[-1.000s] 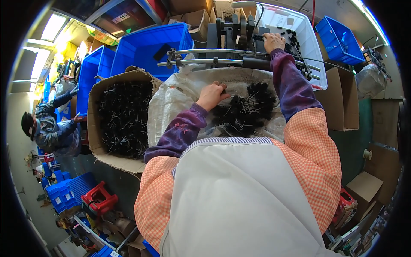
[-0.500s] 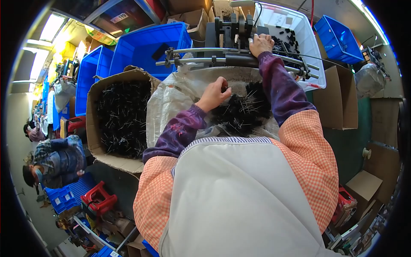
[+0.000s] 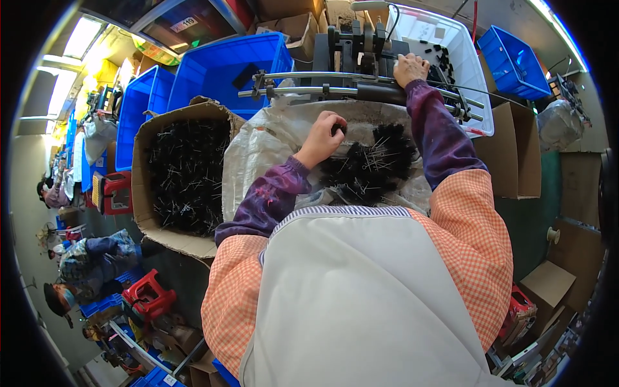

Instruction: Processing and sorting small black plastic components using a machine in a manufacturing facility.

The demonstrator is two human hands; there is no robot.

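Beyond the left hand, glossy metal rods; beneath it, creased matt sack; beside the right hand, smooth plastic bin.

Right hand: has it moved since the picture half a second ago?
Yes. Judged against the metal rods, the right hand has shifted right, toward the white bin.
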